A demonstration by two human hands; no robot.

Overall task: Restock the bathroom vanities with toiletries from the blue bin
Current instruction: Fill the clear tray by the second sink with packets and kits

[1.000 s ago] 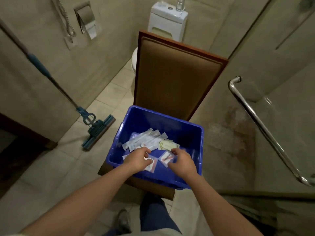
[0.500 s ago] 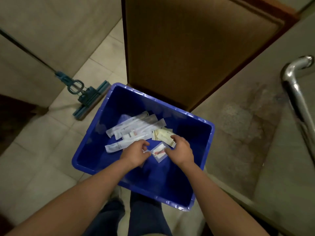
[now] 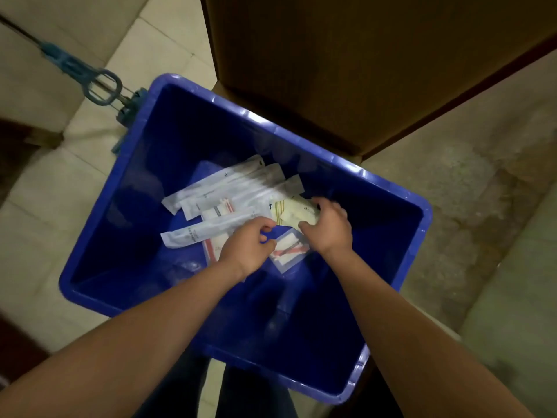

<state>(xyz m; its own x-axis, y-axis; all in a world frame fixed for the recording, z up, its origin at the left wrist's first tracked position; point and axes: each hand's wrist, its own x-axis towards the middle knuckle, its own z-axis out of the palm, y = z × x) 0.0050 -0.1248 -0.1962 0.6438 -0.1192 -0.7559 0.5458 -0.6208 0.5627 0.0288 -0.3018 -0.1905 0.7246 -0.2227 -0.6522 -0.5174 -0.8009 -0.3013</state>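
Blue plastic makes up the bin (image 3: 144, 164) that fills the middle of the view, set in front of a brown panel (image 3: 346, 70). Every toiletry in sight lies on its floor. Long white packets (image 3: 229, 188) fan out toward the far wall, and a cream packet (image 3: 294, 212) with yellow stripes sits at their right end. A small clear packet (image 3: 291, 253) with something red inside lies nearer the middle, between the two wrists. Another small packet (image 3: 212, 248) pokes out from under the left wrist.

Over the cream packet the right hand (image 3: 330, 227) is curled, fingers bent round its far edge and thumb at its near edge, so it looks to have hold of it. The left hand (image 3: 247, 247) has its fingers curled in, with the thumb close to the fingertips. It sits right at the corner of the small clear packet and over the end of one long white packet; whether it pinches either one I cannot tell.

As for progress, this reads as an early stage of the restock — picking is under way, no packet is lifted clear of the bin, and no vanity is in view. What is left, by my judgement, is to lift the chosen packets out, carry them to a vanity and set them out there. A mop (image 3: 102, 86) stands by the bin's far left corner on the tiled floor (image 3: 36, 236).
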